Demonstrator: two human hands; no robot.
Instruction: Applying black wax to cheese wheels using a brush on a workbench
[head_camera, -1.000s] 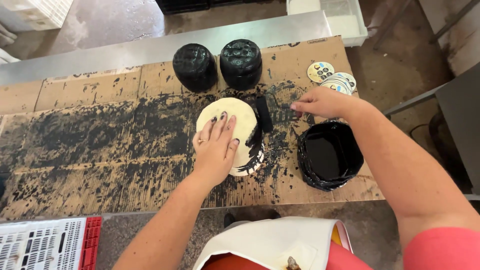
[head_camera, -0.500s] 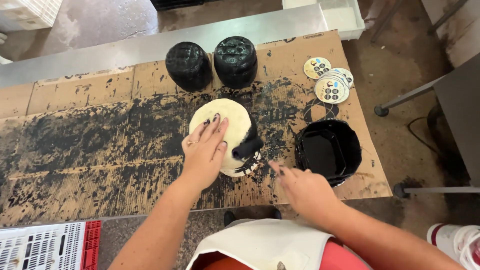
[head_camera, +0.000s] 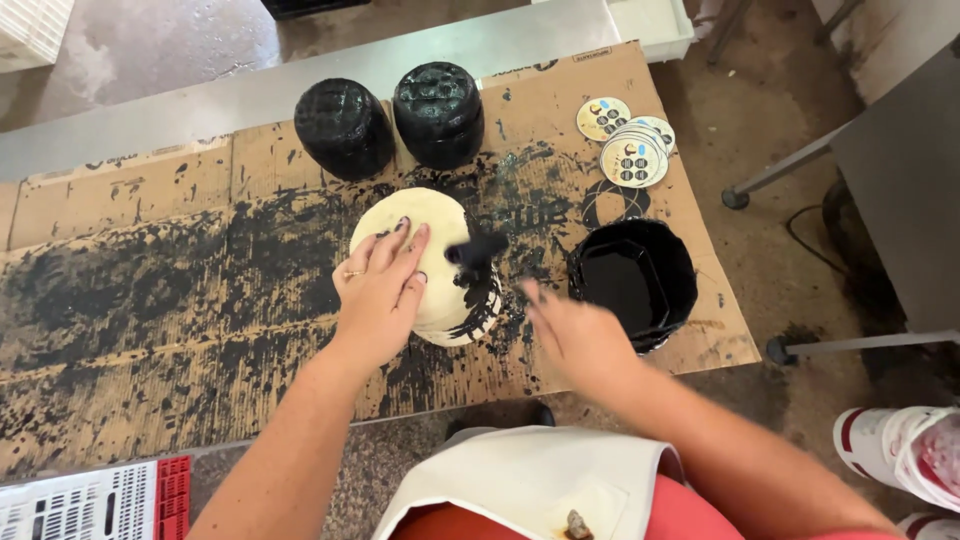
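Left hand (head_camera: 380, 290) lies flat, fingers spread, on our pale round wheel (head_camera: 425, 262); right hand (head_camera: 575, 335) blurred, grip unclear, beside black-coated brush (head_camera: 475, 250).

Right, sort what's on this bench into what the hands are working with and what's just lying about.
In use: pale round block under the left hand; black brush; black paint tub; right hand.

Lying about: two black-coated blocks; round stickers; white crate.

Paint-spattered cardboard (head_camera: 150, 300) covers a steel table (head_camera: 200, 110) on concrete floor (head_camera: 760, 100).
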